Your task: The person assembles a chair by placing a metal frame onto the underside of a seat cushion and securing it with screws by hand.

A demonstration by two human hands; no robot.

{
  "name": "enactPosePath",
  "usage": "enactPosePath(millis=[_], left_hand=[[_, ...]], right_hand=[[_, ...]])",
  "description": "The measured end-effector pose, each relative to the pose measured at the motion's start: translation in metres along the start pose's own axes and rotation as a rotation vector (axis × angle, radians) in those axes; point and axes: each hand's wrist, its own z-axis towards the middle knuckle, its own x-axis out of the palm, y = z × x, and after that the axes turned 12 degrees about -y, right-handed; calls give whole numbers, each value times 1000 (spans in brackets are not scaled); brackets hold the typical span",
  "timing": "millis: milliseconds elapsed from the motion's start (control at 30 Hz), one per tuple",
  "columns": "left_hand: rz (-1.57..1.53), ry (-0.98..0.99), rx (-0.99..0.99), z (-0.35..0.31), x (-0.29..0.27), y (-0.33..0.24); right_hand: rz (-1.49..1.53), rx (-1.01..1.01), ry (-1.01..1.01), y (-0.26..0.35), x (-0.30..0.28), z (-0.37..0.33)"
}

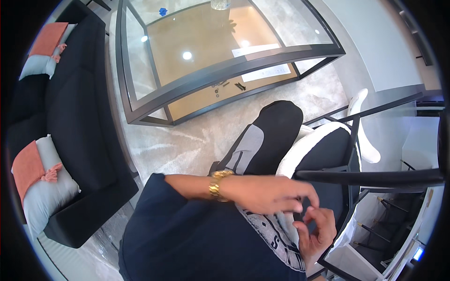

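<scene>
My left hand [274, 194], with a gold watch [219, 185] at the wrist, reaches across from the left with its fingers bent. Facing it from below, my right hand [319, 230] has its thumb and fingers curled. The fingertips of both hands nearly meet; anything small between them is too hard to make out. Just beyond them is an upturned chair with a white shell [300, 157] and a dark underside [323, 150]. A black metal leg [375, 178] runs from it to the right, above my hands.
A glass-topped table with a black frame [225, 70] stands ahead. Its lower wooden shelf [187, 104] holds black bolts [240, 86], several washers [217, 91] and a white paper sheet [267, 73]. A dark sofa [75, 107] with cushions [49, 187] lines the left.
</scene>
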Motion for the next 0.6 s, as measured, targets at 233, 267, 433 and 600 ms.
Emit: enactPosePath(millis=[233, 267, 433, 600], left_hand=[[-56, -780, -415, -77, -182, 132], [-174, -897, -466, -94, -212, 173], [567, -1245, -444, -121, -312, 303], [1346, -1329, -284, -104, -340, 347]], right_hand=[[-37, 217, -58, -34, -1, -3], [-33, 239, -54, -38, -1, -5], [-44, 277, 27, -46, 6, -3], [-86, 341, 33, -46, 8, -4]])
